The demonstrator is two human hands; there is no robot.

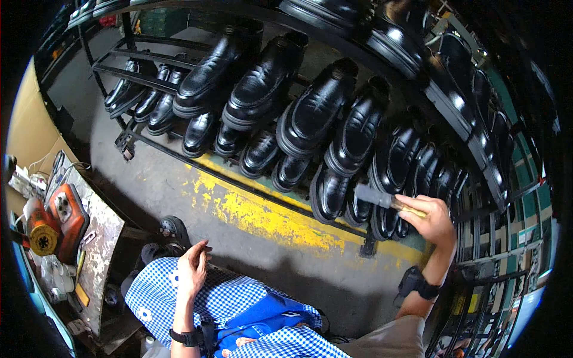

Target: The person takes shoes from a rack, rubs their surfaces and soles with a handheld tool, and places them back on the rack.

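My right hand (433,219) grips the wooden handle of a flat brush (373,196) with a grey head, which points left in front of the rack's shoes. Close behind the brush are a black loafer (329,192) on the lower level and a larger one (394,158) above; I cannot tell whether the brush touches either. My left hand (192,268) hovers over my blue-and-white checked apron (239,298), its fingers loosely apart and holding nothing.
A black metal rack (197,179) carries several rows of glossy black shoes. On the left, a worn workbench (102,230) holds an orange device (67,209), a red-orange cylinder (43,232) and loose tools. Worn yellow paint (262,215) marks the floor under the rack.
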